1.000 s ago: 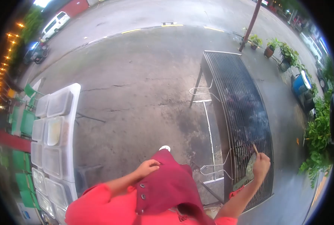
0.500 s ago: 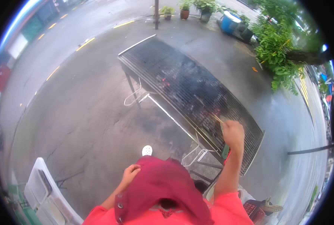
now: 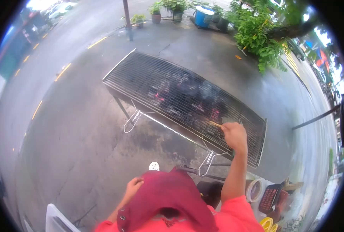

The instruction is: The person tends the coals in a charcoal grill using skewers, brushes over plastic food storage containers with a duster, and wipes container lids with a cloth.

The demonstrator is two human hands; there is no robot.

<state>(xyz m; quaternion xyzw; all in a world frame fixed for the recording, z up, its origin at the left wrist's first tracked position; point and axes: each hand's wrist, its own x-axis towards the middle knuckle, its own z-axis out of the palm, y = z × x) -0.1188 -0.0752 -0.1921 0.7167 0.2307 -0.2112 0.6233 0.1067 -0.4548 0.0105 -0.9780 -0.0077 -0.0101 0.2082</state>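
Observation:
My right hand (image 3: 235, 136) is closed around thin light wooden sticks (image 3: 215, 123) above the right part of a long charcoal grill (image 3: 129, 71). The sticks point left over the grate bars, close to glowing red coals (image 3: 215, 113). A greyish flat piece (image 3: 229, 119) shows just behind my fingers; what it is I cannot make out. My left hand (image 3: 133, 187) hangs low at the edge of my maroon apron (image 3: 166, 193), fingers loosely bent and apparently holding nothing. Smoke rises from the middle of the grill.
Wire handles (image 3: 131, 120) stick out from the grill's near side. At lower right stand a white tub (image 3: 254, 190) and a dark red basket (image 3: 270, 198). A white plastic chair or table edge (image 3: 56, 218) is at lower left. Potted plants, a blue bucket (image 3: 204, 17) and a post (image 3: 127, 19) stand beyond.
My view has shifted, and the grill now sits lower and further left in it. My right hand with the sticks stays over the grill's right part. My left hand stays by the apron.

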